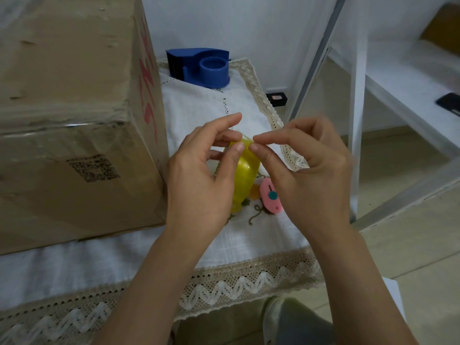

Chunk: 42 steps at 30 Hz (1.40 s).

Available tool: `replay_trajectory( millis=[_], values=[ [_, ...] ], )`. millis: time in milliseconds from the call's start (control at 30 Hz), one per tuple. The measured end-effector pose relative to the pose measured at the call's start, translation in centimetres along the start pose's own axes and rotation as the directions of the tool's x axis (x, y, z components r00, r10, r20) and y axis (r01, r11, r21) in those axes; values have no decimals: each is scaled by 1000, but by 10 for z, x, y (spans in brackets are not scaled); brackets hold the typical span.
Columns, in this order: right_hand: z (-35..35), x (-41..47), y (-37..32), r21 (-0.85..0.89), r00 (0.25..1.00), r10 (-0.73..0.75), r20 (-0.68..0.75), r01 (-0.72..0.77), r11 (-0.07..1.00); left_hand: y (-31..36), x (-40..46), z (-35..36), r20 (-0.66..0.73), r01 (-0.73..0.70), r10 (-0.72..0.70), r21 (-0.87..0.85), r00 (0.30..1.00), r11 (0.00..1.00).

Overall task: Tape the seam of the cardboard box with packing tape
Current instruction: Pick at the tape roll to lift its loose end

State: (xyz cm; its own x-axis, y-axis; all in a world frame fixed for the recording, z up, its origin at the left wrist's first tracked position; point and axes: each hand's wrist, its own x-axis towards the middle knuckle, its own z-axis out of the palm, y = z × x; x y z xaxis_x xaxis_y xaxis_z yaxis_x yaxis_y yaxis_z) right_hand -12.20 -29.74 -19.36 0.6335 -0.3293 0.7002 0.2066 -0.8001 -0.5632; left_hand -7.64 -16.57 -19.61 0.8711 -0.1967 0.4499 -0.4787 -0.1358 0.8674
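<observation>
A large cardboard box (74,115) with red print and a code label stands on the left of the table, old clear tape across its near upper edge. My left hand (199,175) holds a yellow roll of packing tape (245,170) upright above the cloth, thumb on its top. My right hand (306,168) pinches at the top rim of the roll with thumb and forefinger, where the tape's end lies. The lower part of the roll is hidden behind my left palm.
A blue tape dispenser (201,67) sits at the back of the table. A pink box cutter (271,195) lies under my right hand. White lace-edged tablecloth (249,267) covers the table. White metal shelf frame (358,95) stands to the right.
</observation>
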Motion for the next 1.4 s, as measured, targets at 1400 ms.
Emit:
replay_trajectory(
  millis=[1400],
  values=[
    [-2,2,-6,172,996,83,42,-89,981,-3,-4,7,91,272,-257,-238,962,932]
  ],
)
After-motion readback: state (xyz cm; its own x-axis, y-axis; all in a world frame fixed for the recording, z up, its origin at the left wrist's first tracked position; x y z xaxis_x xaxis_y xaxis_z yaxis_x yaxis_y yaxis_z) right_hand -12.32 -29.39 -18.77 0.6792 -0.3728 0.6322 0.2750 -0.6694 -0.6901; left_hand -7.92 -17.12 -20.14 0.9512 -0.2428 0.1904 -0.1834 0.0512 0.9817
